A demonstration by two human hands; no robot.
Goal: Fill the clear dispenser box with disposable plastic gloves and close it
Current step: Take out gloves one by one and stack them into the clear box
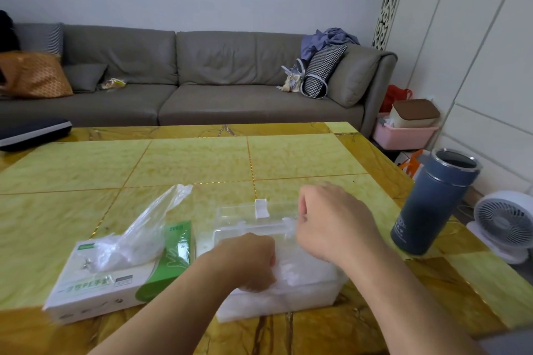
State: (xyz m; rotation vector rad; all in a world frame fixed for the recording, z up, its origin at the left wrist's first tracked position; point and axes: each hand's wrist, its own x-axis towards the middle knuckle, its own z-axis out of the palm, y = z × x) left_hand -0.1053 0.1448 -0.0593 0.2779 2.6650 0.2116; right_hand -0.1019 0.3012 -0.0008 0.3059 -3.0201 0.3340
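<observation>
The clear rectangular plastic dispenser box (305, 294) sits on the yellow-green marbled surface (187, 164), near its front edge, and serves as the landmark here. Its transparent hinged lid (253, 210) stands open at the far side of the box, with a small white tab at its top edge. The box is packed with a crumpled mass of thin translucent plastic gloves (300, 271).

The left hand (248, 259) reaches in from the lower left, forearm angled up toward the box, knuckles up. Its fingers are curled down into the gloves at the near left part of the box; they seem to bunch the film, though the fingertips are hidden. The right hand (331, 225) hovers over the far right corner of the box, wrist bent, its fingers curled and pinching at the lid's edge; the contact itself is blurred and hard to make out.

Just left of the box lies a white and green cardboard glove carton (115, 279), with a loose clear glove (150, 225) sticking up from its opening. Right of the box stands a dark blue open-topped insulated bottle (432, 202). Both forearms are cut off by the bottom frame edge.
</observation>
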